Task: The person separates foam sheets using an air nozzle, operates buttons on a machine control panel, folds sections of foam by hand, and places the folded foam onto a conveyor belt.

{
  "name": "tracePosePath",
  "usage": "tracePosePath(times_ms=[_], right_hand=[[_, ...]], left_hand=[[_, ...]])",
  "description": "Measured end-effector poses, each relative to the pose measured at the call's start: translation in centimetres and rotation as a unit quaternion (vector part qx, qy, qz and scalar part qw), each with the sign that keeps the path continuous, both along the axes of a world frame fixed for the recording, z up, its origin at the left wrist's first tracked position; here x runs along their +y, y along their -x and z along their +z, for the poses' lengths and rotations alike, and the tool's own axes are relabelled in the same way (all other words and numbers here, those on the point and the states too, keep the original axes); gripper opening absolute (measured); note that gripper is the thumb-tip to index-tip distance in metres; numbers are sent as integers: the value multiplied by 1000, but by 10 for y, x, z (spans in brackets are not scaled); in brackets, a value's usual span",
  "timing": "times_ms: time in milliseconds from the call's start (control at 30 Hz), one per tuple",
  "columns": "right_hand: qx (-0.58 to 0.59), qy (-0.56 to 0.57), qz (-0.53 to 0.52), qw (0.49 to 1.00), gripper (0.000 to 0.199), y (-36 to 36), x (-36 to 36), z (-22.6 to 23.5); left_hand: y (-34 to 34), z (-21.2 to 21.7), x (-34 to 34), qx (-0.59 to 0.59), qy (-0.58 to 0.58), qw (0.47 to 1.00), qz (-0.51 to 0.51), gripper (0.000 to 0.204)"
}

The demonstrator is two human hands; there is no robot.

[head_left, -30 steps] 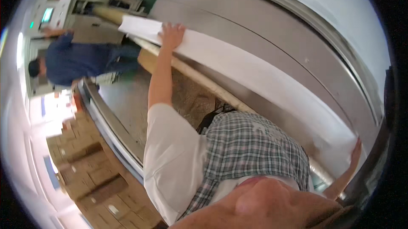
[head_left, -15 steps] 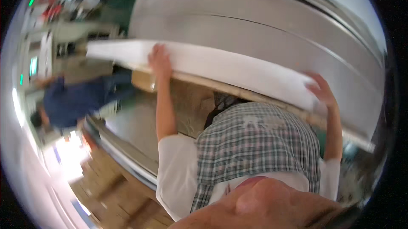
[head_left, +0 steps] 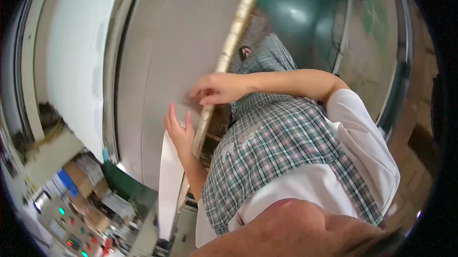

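My left hand (head_left: pixel 179 130) is open, its fingers spread over the grey tabletop (head_left: pixel 162 61). A long white strip (head_left: pixel 169 180) lies along the table beside my left wrist; its upper end stops just by that hand. I cannot tell whether the hand touches it. Reaching across my body, my right hand (head_left: pixel 222 88) hangs over the pale table edge (head_left: pixel 234 33). Its fingers are loosely bent, with the thumb apart, and the fingertips are blurred. Nothing shows in its grasp.
A white sheet surface (head_left: pixel 76 56) stretches beyond the dark groove at the left. At lower left are a control panel (head_left: pixel 67 231) with lit buttons and a cluttered surface with cardboard boxes (head_left: pixel 93 219). Green floor (head_left: pixel 291 14) lies at upper right, with another table (head_left: pixel 372 52) beyond.
My view has swung round along the table. Both hands have let go of the long white strip and come close together; the strip now lies at lower left. The other person is out of view.
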State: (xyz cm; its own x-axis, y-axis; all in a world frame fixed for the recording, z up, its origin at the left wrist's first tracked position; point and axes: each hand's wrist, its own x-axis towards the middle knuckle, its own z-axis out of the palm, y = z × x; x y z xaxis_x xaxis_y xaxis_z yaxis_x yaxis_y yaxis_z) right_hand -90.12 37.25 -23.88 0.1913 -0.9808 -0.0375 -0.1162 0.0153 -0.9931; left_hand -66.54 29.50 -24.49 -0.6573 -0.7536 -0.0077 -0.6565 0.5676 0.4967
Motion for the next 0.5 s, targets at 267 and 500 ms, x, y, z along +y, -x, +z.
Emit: tracePosePath(times_ms=[267,500], right_hand=[[55,-174,-503,845,25,63,246,-91],[81,-556,-737,376,29,-12,574,-320]], left_hand=[[103,7,21,-9,-91,978,-185,56],[156,-9,45,-117,151,975,-109,55]])
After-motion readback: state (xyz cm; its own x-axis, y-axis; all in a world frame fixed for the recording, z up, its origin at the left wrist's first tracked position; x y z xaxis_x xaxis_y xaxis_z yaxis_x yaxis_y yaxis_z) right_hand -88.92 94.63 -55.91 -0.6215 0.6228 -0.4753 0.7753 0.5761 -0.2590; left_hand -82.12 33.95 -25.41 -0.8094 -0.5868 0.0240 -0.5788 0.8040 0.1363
